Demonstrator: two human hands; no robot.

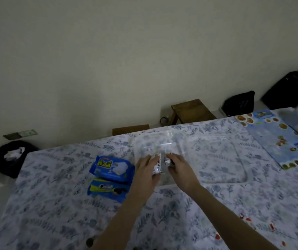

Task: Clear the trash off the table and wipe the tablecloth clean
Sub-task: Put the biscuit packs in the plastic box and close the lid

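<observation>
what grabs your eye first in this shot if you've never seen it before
The two hands at the table's middle: the left hand and right hand each pinch white wrapper scraps over a clear plastic container lying open on the floral tablecloth. Next come the two bright blue snack packs just left of the hands, and the black bin beyond the table's left corner.

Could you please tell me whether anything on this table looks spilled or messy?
Yes: small red scraps lie scattered on the tablecloth at its near right side, like spilled litter; what they are is unclear.
</observation>
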